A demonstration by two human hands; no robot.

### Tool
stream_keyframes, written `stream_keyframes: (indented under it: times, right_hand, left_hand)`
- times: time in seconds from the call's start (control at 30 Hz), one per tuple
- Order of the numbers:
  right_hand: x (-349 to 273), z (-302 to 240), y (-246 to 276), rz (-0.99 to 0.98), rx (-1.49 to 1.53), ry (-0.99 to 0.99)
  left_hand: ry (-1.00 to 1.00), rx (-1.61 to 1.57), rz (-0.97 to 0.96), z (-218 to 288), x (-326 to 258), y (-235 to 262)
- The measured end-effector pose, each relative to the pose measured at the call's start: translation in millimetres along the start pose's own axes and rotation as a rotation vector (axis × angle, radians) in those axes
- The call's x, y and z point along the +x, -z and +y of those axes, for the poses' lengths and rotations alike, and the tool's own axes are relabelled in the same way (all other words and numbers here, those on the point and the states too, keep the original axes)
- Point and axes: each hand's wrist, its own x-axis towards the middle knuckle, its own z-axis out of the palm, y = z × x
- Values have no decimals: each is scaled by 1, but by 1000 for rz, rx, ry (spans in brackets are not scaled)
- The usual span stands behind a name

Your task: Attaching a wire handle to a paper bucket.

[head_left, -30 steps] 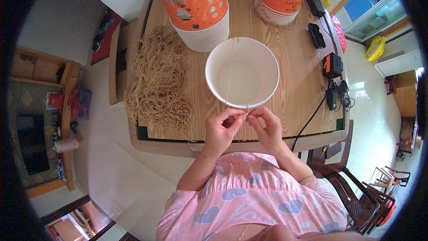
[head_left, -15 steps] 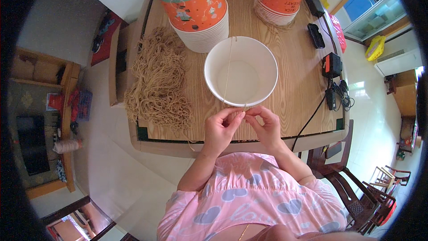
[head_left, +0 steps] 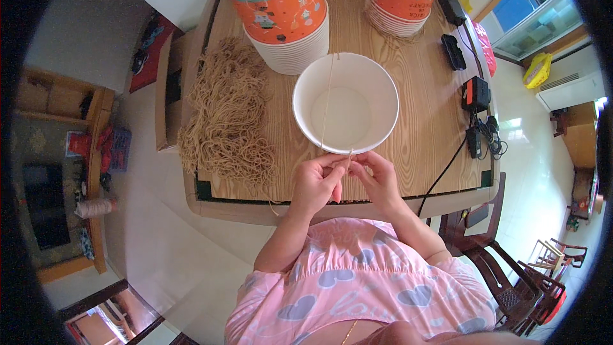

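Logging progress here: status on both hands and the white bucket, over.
Left hand and right hand pinch thin string at white bucket near rim. String runs across bucket. String pile left, apart.

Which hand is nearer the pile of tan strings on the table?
Left. The left hand is just right of the pile of tan strings, by its lower edge. The right hand sits farther right, beyond the left hand, below the white bowl.

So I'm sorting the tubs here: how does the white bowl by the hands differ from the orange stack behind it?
The white bowl stands alone, mouth up and open; the orange stack is many nested tubs. The bowl shows plain white, with a string across it; the stack's top tub is orange with drawings. Both are round and stand on the wooden table.
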Motion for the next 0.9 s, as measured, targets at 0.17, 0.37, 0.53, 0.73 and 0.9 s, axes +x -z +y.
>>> stream_keyframes:
  times: [0.17,0.37,0.53,0.73,0.9]
  right_hand:
    - [2,11,-2,10,15,-42]
    - [-2,6,-2,5,98,-66]
    - [-2,-6,-1,-24,210,-75]
    - [-3,-9,1,-19,276,-104]
    - [-2,-14,4,-2,307,-125]
  left_hand:
    - [-58,76,-10,-6,4,-1]
    - [-220,25,47,-16,5,-5]
    - [-163,-276,-56,-16,2,-2]
    - [-372,-50,2,-19,-2,-8]
    - [-835,855,146,-16,0,0]
